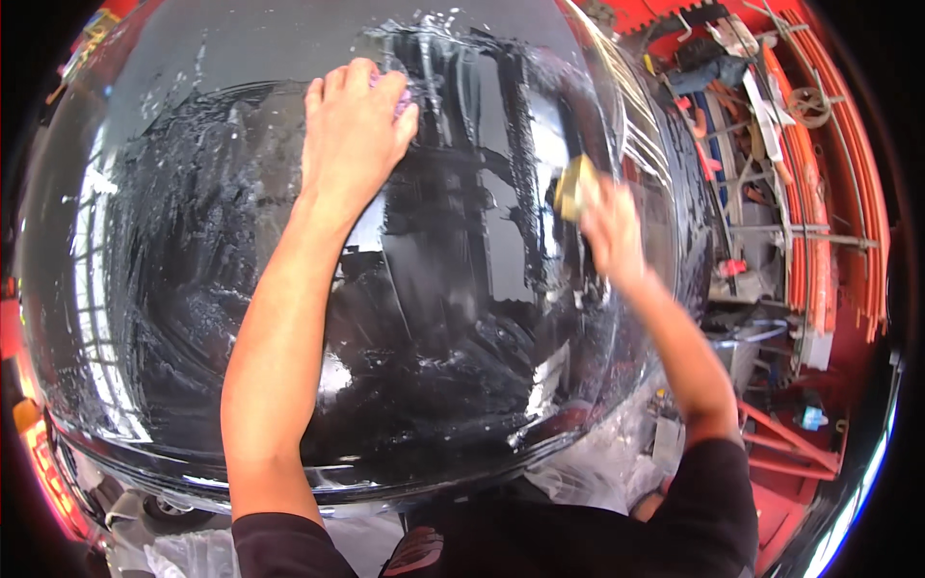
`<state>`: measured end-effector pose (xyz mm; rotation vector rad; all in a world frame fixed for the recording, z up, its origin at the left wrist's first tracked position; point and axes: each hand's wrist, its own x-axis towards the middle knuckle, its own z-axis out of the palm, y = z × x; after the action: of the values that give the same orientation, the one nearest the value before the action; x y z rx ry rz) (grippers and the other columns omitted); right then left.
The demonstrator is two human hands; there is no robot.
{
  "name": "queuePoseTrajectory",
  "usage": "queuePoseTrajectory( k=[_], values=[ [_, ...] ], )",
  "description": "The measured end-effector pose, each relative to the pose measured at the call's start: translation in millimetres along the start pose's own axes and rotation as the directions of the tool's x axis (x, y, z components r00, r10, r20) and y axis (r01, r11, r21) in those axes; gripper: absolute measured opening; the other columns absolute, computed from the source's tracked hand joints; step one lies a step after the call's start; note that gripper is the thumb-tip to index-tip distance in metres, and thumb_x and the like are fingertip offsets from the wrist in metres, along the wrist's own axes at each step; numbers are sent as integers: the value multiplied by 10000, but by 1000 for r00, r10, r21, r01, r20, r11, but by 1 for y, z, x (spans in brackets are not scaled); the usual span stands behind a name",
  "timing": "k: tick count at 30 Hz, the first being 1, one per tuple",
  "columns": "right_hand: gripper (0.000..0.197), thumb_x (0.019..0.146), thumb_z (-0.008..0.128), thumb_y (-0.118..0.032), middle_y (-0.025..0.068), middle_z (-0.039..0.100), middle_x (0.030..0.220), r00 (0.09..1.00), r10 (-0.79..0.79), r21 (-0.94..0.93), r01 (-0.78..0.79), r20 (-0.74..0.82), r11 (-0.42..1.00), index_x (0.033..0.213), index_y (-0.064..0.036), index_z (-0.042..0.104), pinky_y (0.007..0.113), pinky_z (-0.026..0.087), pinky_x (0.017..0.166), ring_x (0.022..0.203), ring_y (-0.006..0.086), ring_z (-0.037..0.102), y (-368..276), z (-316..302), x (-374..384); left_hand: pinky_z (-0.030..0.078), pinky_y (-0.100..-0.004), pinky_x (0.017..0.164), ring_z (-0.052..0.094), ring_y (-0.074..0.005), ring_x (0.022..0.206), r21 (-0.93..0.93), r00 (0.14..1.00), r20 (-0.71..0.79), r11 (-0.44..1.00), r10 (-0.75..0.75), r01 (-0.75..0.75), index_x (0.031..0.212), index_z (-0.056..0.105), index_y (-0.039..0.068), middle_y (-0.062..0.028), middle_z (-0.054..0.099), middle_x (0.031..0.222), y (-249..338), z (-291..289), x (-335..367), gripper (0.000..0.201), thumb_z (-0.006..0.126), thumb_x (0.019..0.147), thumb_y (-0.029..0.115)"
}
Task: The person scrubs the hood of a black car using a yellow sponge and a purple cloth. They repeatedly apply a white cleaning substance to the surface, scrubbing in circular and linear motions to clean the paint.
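A glossy black car panel (434,385), curved and streaked with wet, smeary patches, fills most of the view. My left hand (349,130) presses on its upper middle, fingers curled over a crumpled purple cloth or sponge (405,97), mostly hidden under the palm. Farther right, my right hand (614,229) is blurred by motion. Its fingers close on a yellow squeegee-like block (572,189) held at the panel's right side, near a bright reflection. Whether the block touches the surface I cannot tell.
Along the right side, a red rack (790,462) holds long orange tubes (807,173), rods and assorted tools. Clear plastic sheeting (602,462) lies below the panel's near edge. A wheel (173,509) shows at lower left, near a lit red vehicle lamp (56,482).
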<state>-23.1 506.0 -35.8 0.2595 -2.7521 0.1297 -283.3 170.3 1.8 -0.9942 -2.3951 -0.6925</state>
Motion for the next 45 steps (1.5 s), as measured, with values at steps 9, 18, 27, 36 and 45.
queuePoseTrajectory(
  k=[9,18,27,36,45],
  values=[
    [532,1101,569,-210,310,596,1353,966,231,-12,-234,-114,972,1613,-68,553,556,445,1084,1193,486,581,-12,19,9,443,-519,1153,633,-366,1253,-1,999,41,1000,6,-6,1221,768,67,-142,687,1252,-5,6,-1,336,777,955,273],
    [520,1128,574,-316,304,638,1359,932,344,-22,-349,-109,937,1607,-114,565,549,463,1087,1243,474,593,115,36,103,476,-514,1097,645,-369,1211,-33,998,33,999,44,-43,1210,759,68,-131,688,1241,14,8,12,324,776,956,268],
    [571,1101,573,-249,283,580,1456,923,386,77,-385,10,920,1642,-74,526,525,413,1192,1344,465,562,-47,-30,-104,457,-514,1138,626,-366,1252,-1,999,42,1000,1,-1,1219,753,83,-151,670,1272,8,4,2,313,778,959,256],
    [506,1125,570,-303,234,617,1028,923,290,-169,-338,-255,926,1585,-91,572,532,476,907,993,428,588,173,58,98,457,-498,1135,631,-367,1256,-53,999,40,998,31,-29,1224,758,62,-140,679,1287,12,15,9,324,768,963,254],
    [618,1109,543,-236,252,609,1281,974,217,87,-211,-61,974,1683,-32,437,529,467,1022,1139,413,586,31,1,-30,459,-493,1139,631,-362,1270,32,998,69,999,-4,2,1241,755,70,-133,677,1313,2,-1,-2,334,765,971,267]
  ],
)
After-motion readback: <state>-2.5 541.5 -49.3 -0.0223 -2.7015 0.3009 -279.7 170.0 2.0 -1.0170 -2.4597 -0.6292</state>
